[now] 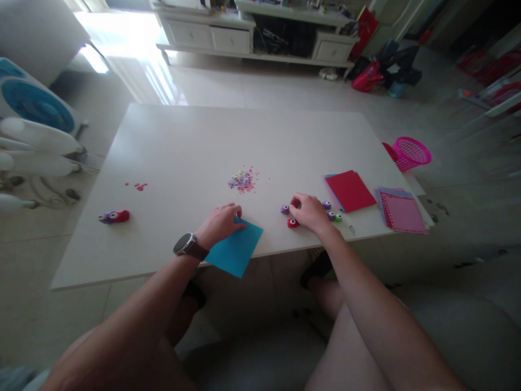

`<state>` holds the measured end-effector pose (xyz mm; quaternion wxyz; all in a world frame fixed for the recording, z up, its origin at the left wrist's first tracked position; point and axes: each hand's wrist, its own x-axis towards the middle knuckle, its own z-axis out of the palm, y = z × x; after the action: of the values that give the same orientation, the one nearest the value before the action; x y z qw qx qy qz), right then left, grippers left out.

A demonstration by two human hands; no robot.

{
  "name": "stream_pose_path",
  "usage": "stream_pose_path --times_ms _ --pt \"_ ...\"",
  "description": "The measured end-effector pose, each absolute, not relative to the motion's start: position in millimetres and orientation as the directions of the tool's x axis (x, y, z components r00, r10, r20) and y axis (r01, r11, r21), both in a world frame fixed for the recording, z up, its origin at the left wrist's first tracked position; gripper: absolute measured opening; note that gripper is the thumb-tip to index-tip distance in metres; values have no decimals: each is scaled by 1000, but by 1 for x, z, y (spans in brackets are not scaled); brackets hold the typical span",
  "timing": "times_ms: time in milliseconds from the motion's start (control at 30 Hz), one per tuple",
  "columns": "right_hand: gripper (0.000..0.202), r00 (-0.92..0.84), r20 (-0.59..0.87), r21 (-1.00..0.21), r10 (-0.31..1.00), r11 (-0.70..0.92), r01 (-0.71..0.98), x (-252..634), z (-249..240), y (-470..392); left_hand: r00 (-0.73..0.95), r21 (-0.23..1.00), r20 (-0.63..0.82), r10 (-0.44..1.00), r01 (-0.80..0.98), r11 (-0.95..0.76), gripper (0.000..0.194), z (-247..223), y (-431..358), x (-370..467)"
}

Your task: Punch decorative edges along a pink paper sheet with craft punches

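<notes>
My left hand (221,224), with a watch (190,245) on its wrist, pinches a square sheet of blue paper (238,250) whose near corner hangs past the table edge. Over a group of small craft punches with round white eyes, my right hand (307,212) has its fingers closed. A bit of green shows between them, most of it hidden. Around that hand lie a purple punch (285,209), a red punch (292,222), another purple one (326,205) and a green one (338,217).
Scattered paper confetti (242,181) lies mid-table. Red punched bits (140,187) and a row of punches (114,216) are at left. At right are red paper (350,190), pink sheets with punched edges (402,212) and a pink basket (411,153) beyond the table (183,136).
</notes>
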<state>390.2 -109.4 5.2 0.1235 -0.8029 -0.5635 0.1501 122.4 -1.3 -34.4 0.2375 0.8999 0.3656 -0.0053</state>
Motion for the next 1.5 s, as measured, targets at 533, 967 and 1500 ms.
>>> stream_pose_path --times_ms 533,967,1500 --pt "14 -14 -272 -440 962 -111 891 390 7 -119 812 504 -182 554 561 -657 28 -33 -10 132" --pt "9 -111 -89 -613 990 34 789 371 -1 -113 804 621 -177 568 539 -569 11 -38 -11 142" --pt "7 -197 3 -606 980 158 780 365 -5 -112 799 809 -144 584 435 -396 17 -38 -10 147"
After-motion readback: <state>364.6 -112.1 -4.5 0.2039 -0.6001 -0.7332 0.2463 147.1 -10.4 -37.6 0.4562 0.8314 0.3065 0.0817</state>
